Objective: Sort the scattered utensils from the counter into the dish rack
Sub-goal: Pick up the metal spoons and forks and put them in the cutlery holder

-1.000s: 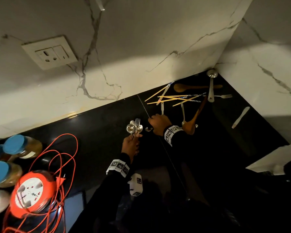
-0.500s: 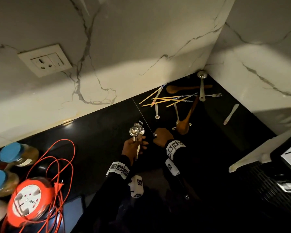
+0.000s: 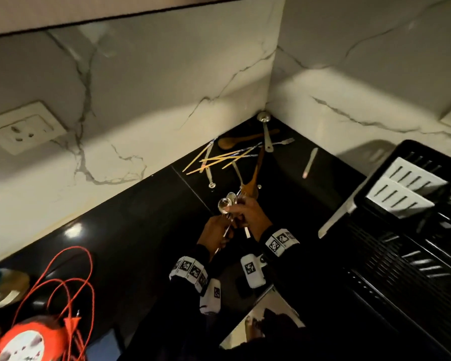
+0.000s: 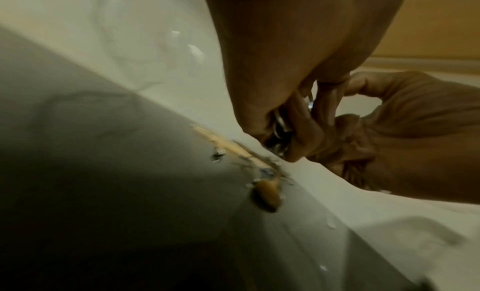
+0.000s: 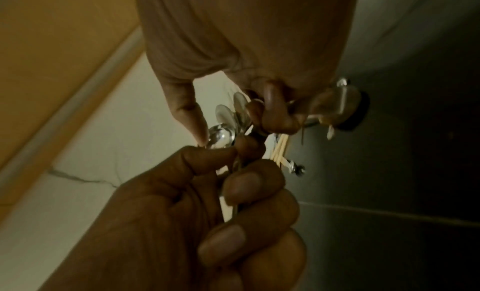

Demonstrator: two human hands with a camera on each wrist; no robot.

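Meanwhile, a bundle of spoons is being gripped upright by the left hand and pinched by the right hand, the dish rack lying rightward.

A bundle of shiny steel spoons stands upright above the black stone counter. Yellow wooden chopsticks, two brown wooden spoons, a steel ladle and a fork lie scattered in the corner. The black slatted dish rack sits right.
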